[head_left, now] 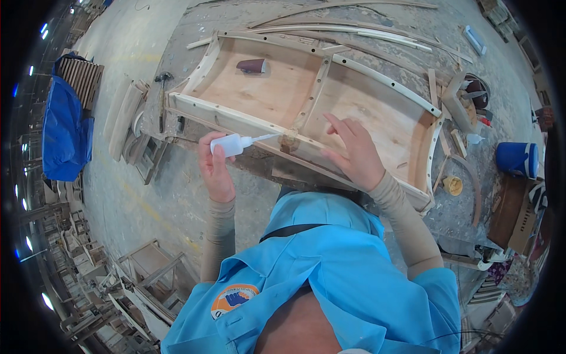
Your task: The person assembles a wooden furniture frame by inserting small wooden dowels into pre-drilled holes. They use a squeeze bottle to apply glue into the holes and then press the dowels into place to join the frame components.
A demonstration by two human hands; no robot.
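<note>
My left hand [217, 168] is closed round a small white squeeze bottle [227, 145] with a long thin nozzle. The bottle lies nearly level, and its tip points right at a brownish patch [289, 142] on the near rail of a wooden frame [242, 117]. Whether the tip touches the wood I cannot tell. Above the frame's right section, my right hand [355, 152] has its fingers apart and nothing in them. The frame has a middle divider [315, 88], pale plywood panels and dark holes along its rails. Inside its left section lies a dark maroon cup-shaped roll [252, 66].
A hammer [162, 100] lies left of the frame. Long curved wooden strips [354, 26] lie behind it. To the right are a wooden block [458, 103], a small yellowish tub [452, 185], and a blue bucket [516, 159]. Stacked chair parts [141, 147] stand at left.
</note>
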